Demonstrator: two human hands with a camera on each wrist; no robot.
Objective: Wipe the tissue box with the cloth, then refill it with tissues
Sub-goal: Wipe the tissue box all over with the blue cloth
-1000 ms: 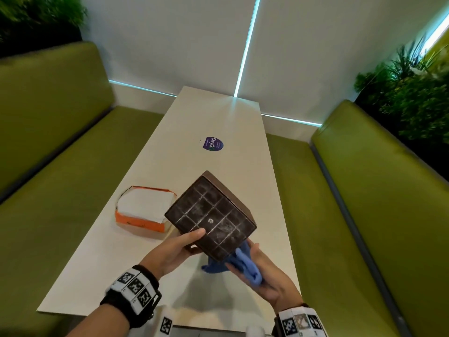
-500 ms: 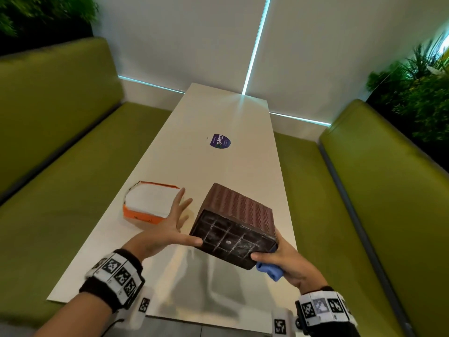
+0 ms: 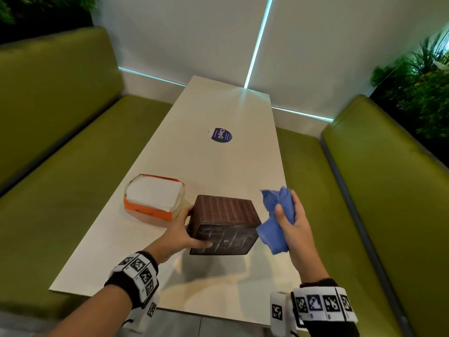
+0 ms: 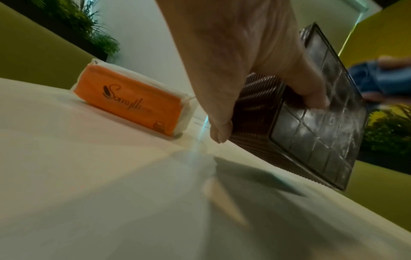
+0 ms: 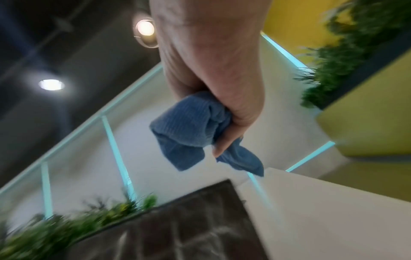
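A dark brown ribbed tissue box (image 3: 226,212) (image 4: 295,133) (image 5: 177,227) is held above the near part of the white table (image 3: 213,161), its gridded underside facing me. My left hand (image 3: 181,233) (image 4: 240,70) grips its left side, thumb on the gridded face, fingers behind. My right hand (image 3: 291,222) (image 5: 213,70) is just right of the box and grips a bunched blue cloth (image 3: 274,220) (image 5: 189,130) (image 4: 378,79), clear of the box. An orange pack of white tissues (image 3: 154,200) (image 4: 133,100) lies on the table to the left.
A round blue sticker (image 3: 220,135) sits mid-table. Green bench seats (image 3: 60,190) (image 3: 388,190) flank the table on both sides, with plants (image 3: 422,86) behind the backrests. A white wall closes the far end.
My left hand went from open fingers beside the box to gripping its left side. My right hand let go of the box and lifted the cloth to the right. The box levelled out.
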